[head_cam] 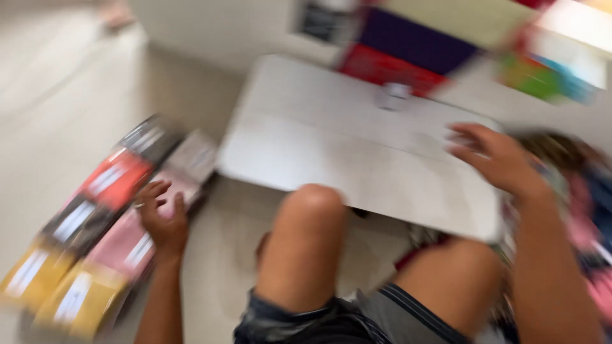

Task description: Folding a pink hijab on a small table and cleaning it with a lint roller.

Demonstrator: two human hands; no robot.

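The picture is blurred by motion. My left hand (162,213) reaches down to the floor on the left, fingers spread over a pink flat package (131,245) in a row of coloured packages. My right hand (494,159) hovers with fingers apart over the right end of a low white table (331,140). Neither hand visibly holds anything. My bare knees (312,216) rise in front of the table's near edge.
Red, black and yellow flat packages (95,210) lie in two rows on the floor at left. A small clear object (394,95) stands on the table's far side. Coloured boards or boxes (414,44) lean behind it. Patterned cloth (586,210) lies at right.
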